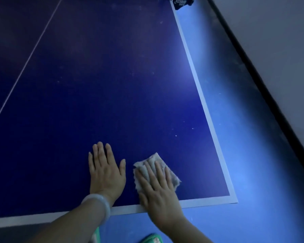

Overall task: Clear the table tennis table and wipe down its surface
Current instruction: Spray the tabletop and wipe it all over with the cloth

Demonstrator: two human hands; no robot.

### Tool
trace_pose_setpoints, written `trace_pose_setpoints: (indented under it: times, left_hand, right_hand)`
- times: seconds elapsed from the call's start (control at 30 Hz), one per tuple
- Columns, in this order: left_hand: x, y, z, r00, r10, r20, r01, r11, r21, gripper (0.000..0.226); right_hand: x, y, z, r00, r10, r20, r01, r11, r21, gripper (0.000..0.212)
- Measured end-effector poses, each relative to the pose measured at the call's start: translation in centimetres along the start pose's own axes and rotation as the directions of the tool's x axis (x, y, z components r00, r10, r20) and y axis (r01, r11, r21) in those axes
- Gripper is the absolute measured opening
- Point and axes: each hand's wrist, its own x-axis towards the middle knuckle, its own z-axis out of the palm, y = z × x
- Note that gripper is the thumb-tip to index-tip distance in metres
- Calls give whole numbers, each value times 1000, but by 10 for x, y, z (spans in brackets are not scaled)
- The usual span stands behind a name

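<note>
The dark blue table tennis table [112, 85] fills the view, with white edge lines and a thin centre line running up the left. My right hand [158, 192] presses flat, fingers straight, on a folded grey-white cloth [172, 176] near the table's near right corner. Beside it, my left hand [105, 171] rests palm down on the bare surface with its fingers spread; a pale bangle sits on that wrist. Small white specks dot the table ahead of the cloth.
The net's end post and clamp [181, 2] show at the top edge. Light blue floor [244, 120] runs along the table's right side, bounded by a dark skirting and a grey wall [279, 41]. Green footwear [151, 239] shows below the near edge.
</note>
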Motion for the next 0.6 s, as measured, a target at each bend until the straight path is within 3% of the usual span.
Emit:
trace_pose_setpoints:
  times: [0.07,0.13,0.2,0.23,0.27,0.3,0.33,0.4,0.47,0.6]
  left_hand:
    - [1,0,-1,1000,1,6,-1,1000,13,75]
    - [1,1,-2,1000,1,24,-1,1000,27,78]
    - [1,1,-2,1000,0,24,0,1000,23,74]
    - [1,1,-3,1000,-3,26,3,1000,14,74]
    - [1,1,-4,999,-6,33,5,1000,10,76]
    - [0,1,-4,999,-7,39,7,1000,15,78]
    - [0,1,-5,999,-8,42,7,1000,22,79]
    - [0,1,-5,999,-9,39,8,1000,20,79]
    - [1,1,-6,999,-12,31,12,1000,13,80]
    - [1,2,-6,999,-10,33,10,1000,20,76]
  right_hand:
    - [3,36,-10,999,-48,8,48,995,-86,59]
    - [12,87,-22,977,213,-31,-215,965,-148,56]
    - [21,130,-38,785,618,-48,-620,783,-49,56]
    - [25,137,-43,686,727,-35,-727,686,19,56]
    - [30,134,-45,635,772,-33,-770,636,58,55]
    - [33,123,-41,642,765,-49,-762,644,68,54]
    - [35,105,-36,698,713,-70,-712,701,42,53]
    - [33,57,-21,857,513,-51,-514,858,-12,57]
    - [24,15,-8,963,269,11,-268,962,-43,60]
    - [17,18,-10,991,-103,91,108,993,-48,61]
